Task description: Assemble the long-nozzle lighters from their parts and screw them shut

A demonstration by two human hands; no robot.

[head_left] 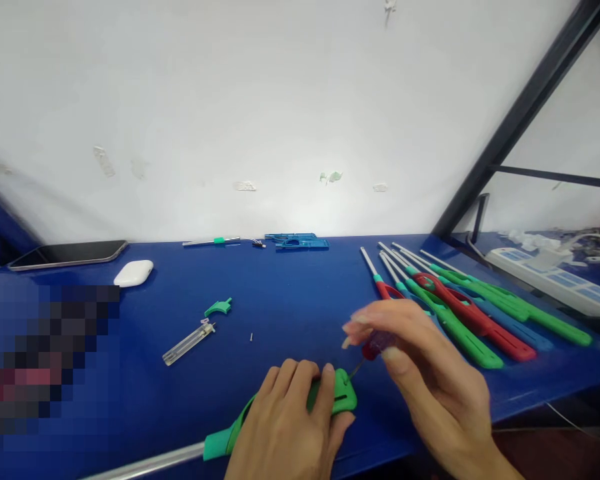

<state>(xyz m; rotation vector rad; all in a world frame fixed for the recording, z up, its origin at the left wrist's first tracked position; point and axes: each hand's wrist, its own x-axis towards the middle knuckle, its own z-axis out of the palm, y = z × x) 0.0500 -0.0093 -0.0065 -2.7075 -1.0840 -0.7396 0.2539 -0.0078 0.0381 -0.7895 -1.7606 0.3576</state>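
Note:
My left hand (pixel 290 413) presses down over a green long-nosed lighter (pixel 347 395), fingers wrapped on its handle. The metal tube of this lighter points to the lower left, and much of its body is hidden under the hand. My right hand (pixel 440 383) pinches a screwdriver (pixel 377 345) with a red and purple handle. Its thin shaft slants down to the end of the green handle. Farther left lie a clear fuel tank (pixel 189 343), a green trigger (pixel 219 307) and a tiny screw-like piece (pixel 251 337).
Several red, green and blue lighters (pixel 460 313) fan out on the right. Along the wall lie blue casing halves (pixel 300 242) and a metal tube (pixel 200 243). A phone (pixel 70 253) and a white case (pixel 134 273) sit far left. A power strip (pixel 550 280) stands behind the metal frame.

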